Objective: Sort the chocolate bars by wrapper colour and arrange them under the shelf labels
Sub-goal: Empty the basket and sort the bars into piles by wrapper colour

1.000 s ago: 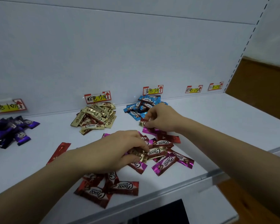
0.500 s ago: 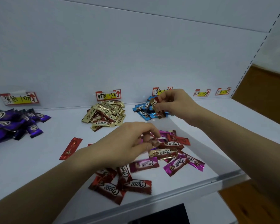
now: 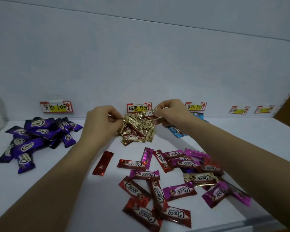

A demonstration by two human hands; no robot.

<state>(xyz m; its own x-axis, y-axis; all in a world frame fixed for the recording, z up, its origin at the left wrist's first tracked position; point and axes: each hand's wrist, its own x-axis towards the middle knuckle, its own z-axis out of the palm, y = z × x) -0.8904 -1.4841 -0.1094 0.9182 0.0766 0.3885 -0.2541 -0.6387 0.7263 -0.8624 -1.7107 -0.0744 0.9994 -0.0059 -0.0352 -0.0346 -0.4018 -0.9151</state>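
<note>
Dropping the small gold-foil chocolate bar (image 3: 148,113) from where it hangs could send it skidding off the heap of gold-wrapped bars (image 3: 137,129) below and into the blue-wrapped bars (image 3: 176,131) just beside, since the slick foil is piled loosely. The right hand (image 3: 172,113) pinches that bar by one end between thumb and fingertips, above the heap and under the middle red-and-yellow paper label (image 3: 139,108). The left hand (image 3: 100,121) has its fingers curled together, pinching a wrapper end at the heap's left edge; a tug there could, I judge, drag neighbouring bars out of place. One stray gold bar (image 3: 199,178) lies half buried in the loose scatter of red and magenta bars (image 3: 157,190) near the front lip of the white shelf (image 3: 74,190). It is easy to overlook, and a forearm could nudge bars over that lip. The right wrist covers most of the blue group. Whether the left pinch holds a separate bar cannot be told. The two far-right labels (image 3: 238,110) are too blurred to read.
</note>
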